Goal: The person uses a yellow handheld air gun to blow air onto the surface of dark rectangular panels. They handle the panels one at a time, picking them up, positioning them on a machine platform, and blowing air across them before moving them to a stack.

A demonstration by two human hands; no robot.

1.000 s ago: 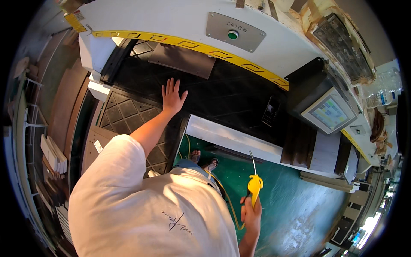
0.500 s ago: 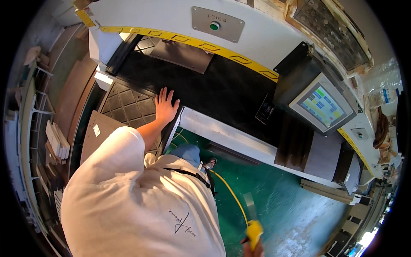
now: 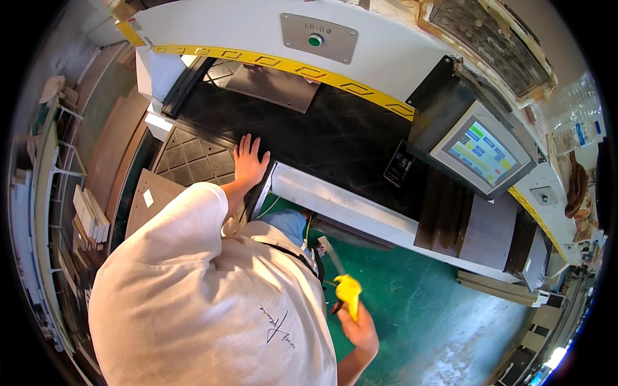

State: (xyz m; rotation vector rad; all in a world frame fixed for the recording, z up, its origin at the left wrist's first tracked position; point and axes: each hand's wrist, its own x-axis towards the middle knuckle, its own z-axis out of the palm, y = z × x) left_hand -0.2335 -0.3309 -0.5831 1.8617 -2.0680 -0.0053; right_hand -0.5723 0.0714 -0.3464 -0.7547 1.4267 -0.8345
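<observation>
My left hand (image 3: pixel 250 162) lies flat, fingers spread, on the near edge of the machine's black grooved bed (image 3: pixel 302 138). Nothing is held in it. Low on the right, my right hand (image 3: pixel 359 329) grips a yellow air blow gun (image 3: pixel 348 293). The gun's thin nozzle tilts up and to the left, over the green floor (image 3: pixel 412 289) in front of the machine. A yellow hose shows in part near my body. Further back on the bed rests a brown-grey panel (image 3: pixel 273 88), partly under the yellow-striped beam (image 3: pixel 309 72).
A control box with a lit touchscreen (image 3: pixel 483 156) juts out on the right. Below it lie a small black phone-like object (image 3: pixel 399 164) and several brown and grey boards (image 3: pixel 476 231). A white metal rail (image 3: pixel 347 197) edges the bed. Shelving with board offcuts (image 3: pixel 90 215) stands at left.
My right hand has come up and left into fuller view with the air blow gun, its nozzle now nearer the rail. My left hand stays on the bed.
</observation>
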